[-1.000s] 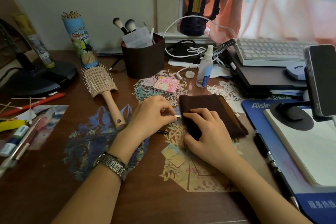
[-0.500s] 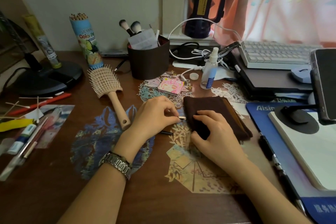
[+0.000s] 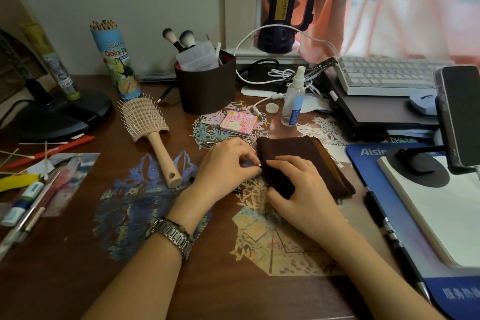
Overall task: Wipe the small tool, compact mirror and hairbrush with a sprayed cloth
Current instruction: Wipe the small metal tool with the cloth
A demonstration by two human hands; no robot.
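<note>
Pinching the small tool between thumb and curled fingertips, the left hand holds it right at the near left edge of the folded brown cloth. Only a tiny metal tip shows, so I cannot tell what kind of tool it is. The right hand lies on the cloth, with its fingers bent and pressing the fabric, and the forefinger reaches to the tool.

The step in hand seems to be the wiping of this small tool. To do it well, I think the right fingers should fold the damp edge over the metal and rub along it while the left hand turns it slowly, with a firm pinch so it does not slip.

Farther on the desk, the pink compact mirror lies closed just behind the hands. The hairbrush rests to the left, bristles up. The spray bottle stands beyond the cloth, uncapped.
</note>
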